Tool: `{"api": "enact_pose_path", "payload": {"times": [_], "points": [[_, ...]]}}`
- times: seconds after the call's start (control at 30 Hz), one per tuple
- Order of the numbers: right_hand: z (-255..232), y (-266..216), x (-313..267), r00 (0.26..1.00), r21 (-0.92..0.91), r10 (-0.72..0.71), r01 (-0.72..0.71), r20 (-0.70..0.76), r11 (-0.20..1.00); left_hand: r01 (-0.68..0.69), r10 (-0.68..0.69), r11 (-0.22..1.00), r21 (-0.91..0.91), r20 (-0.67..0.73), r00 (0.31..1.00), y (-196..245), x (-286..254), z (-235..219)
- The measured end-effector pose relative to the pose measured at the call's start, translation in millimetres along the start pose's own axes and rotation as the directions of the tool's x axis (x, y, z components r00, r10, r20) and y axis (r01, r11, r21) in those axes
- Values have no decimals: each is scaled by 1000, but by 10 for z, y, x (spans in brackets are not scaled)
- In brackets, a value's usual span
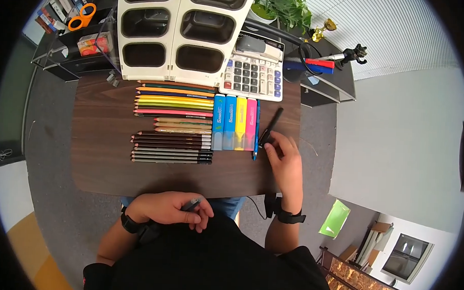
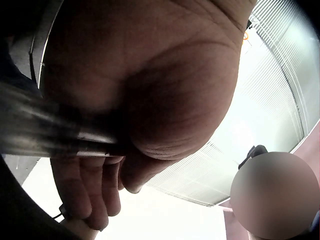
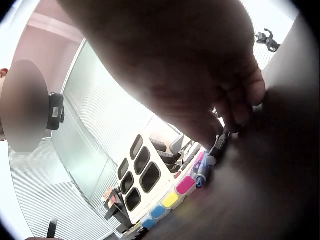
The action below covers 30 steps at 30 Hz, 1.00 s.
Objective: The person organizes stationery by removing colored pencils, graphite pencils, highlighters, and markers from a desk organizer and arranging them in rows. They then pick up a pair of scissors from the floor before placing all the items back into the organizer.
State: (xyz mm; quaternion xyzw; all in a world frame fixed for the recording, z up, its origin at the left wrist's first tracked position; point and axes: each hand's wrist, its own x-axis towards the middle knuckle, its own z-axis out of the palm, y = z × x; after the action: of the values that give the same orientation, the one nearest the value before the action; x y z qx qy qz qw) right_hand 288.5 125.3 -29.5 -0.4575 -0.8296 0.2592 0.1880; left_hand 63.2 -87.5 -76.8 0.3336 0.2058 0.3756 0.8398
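My right hand [image 1: 286, 159] is at the right side of the table, its thumb and fingers pinching the lower end of a black pen [image 1: 275, 119]. Just left of that pen lies a blue pen [image 1: 256, 130], parallel to a row of highlighters: pink [image 1: 250, 122], yellow [image 1: 240, 122] and two blue ones [image 1: 224, 121]. In the right wrist view the fingers come down at the black pen [image 3: 218, 146] beside the highlighters. Near my body, off the table's front edge, my left hand [image 1: 163, 206] holds a dark marker with a grey end [image 1: 191, 204] between thumb and fingers.
Left of the highlighters, coloured and dark pencils [image 1: 174, 112] lie in stacked rows. Behind them stands a white organizer [image 1: 174, 35] with dark compartments. A calculator [image 1: 252, 74] sits behind the highlighters. At the back right are a plant [image 1: 285, 11] and red and blue items [image 1: 319, 66].
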Motion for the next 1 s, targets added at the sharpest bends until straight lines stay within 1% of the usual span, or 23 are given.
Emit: {"api": "enact_pose_path", "payload": {"times": [0.2, 0.33, 0.4, 0.43, 0.47, 0.5, 0.53, 0.57, 0.6, 0.63, 0.67, 0.7, 0.77, 0.8, 0.83, 0.87, 0.9, 0.93, 0.97, 1.0], "points": [[60, -33, 68, 1000, -24, -25, 25, -12, 999, -9, 9, 1000, 2, 6, 1000, -23, 6, -8], [73, -110, 73, 1000, 10, 1, -1, -21, 1000, 7, -7, 1000, 15, -6, 1000, -12, 1, -3], [80, -49, 67, 997, -38, -48, 46, -52, 998, 30, -30, 999, -36, -15, 999, -17, 4, 0], [99, -1, 69, 994, -60, -71, 66, -86, 996, 32, -34, 999, -42, -44, 998, -33, 12, 5], [102, 73, 58, 996, -87, -35, 28, -77, 996, 19, -20, 998, -56, -30, 999, -50, 28, -3], [82, 61, 51, 997, -97, 35, -41, -65, 994, 5, -7, 998, -65, -27, 1000, -55, 20, -6], [64, 76, 42, 994, -81, 94, -97, -49, 992, 11, -12, 999, -39, -33, 999, -53, 32, -3], [69, 121, 25, 987, -62, 145, -149, -65, 987, 18, -19, 1000, -11, -42, 999, -28, 34, 2], [69, 200, 23, 981, -116, 181, -188, -66, 975, 23, -23, 1000, -3, -101, 995, 17, 25, 9], [75, 259, 25, 981, -134, 170, -181, -90, 974, 61, -60, 998, 10, -91, 994, 61, 32, 10], [49, 161, 41, 971, -105, 225, -233, -83, 967, 98, -96, 995, 22, -70, 993, 96, -11, 5], [64, 128, 52, 974, -84, 213, -219, -73, 972, 100, -97, 995, 30, -96, 991, 113, -82, 9], [60, 127, 68, 946, -81, 302, -312, -119, 947, -40, 26, 997, -67, -199, 980, 131, -150, 22], [62, 157, 74, 953, -113, 284, -295, -104, 949, -39, 26, 998, -57, -207, 978, 166, -200, 28], [80, 190, 71, 954, -102, 282, -292, -105, 951, -205, 110, 959, -197, -407, 907, 212, -286, 52], [109, 224, 55, 970, -124, 219, -231, -108, 965, -387, 147, 875, -293, -600, 787, 268, -386, 92], [138, 249, 37, 982, -144, 155, -170, -109, 975, -444, 169, 864, -238, -693, 701, 378, -521, 98], [156, 252, 30, 982, -130, 155, -169, -108, 977, -495, 192, 852, -173, -775, 602, 515, -659, 68], [169, 240, 30, 983, -148, 137, -154, -119, 977, -489, 193, 858, -160, -781, 594, 587, -773, 23], [187, 236, 29, 984, -166, 120, -140, -130, 976, -483, 253, 876, 11, -861, 440, 645, -878, -19]]}}
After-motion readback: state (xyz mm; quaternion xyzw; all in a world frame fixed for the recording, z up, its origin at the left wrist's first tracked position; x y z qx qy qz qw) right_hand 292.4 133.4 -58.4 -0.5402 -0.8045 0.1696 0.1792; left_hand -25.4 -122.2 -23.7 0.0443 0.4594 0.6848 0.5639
